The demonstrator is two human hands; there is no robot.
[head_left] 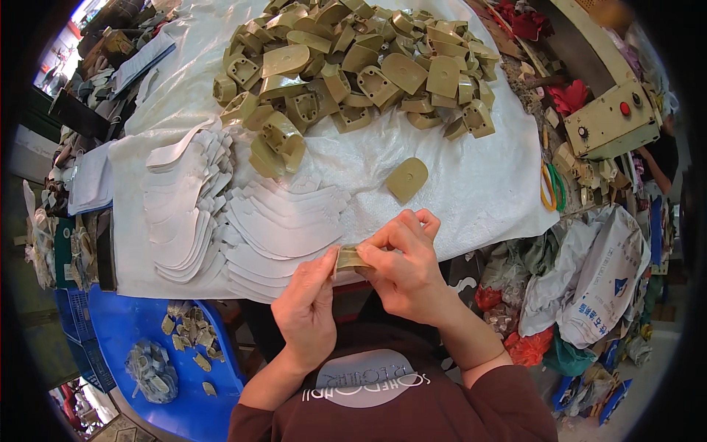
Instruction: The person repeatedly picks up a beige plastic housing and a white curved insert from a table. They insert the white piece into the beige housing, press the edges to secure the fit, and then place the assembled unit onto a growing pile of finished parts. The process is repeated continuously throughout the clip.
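Note:
Between my two hands, just past the table's near edge, is an olive-tan shoe heel [351, 258], partly hidden by fingers. My left hand [306, 303] pinches its left side, thumb and fingers pressed together. From the right, my right hand [401, 259] grips the other side with bent fingers. A single loose shoe heel [407, 180] lies on the white sheet just beyond my right hand. Farther off rises a big heap of similar heels [353, 66]. Left of my hands, thin white curved pieces [283, 221] lie fanned out, next to a second overlapping stack [180, 206].
A white plastic sheet [471, 199] covers the table. At lower left a blue tray [121, 317] holds loose tan pieces and a clear bag. Plastic bags [604, 287] crowd the right side. A control box [615, 118] with a red button stands at upper right.

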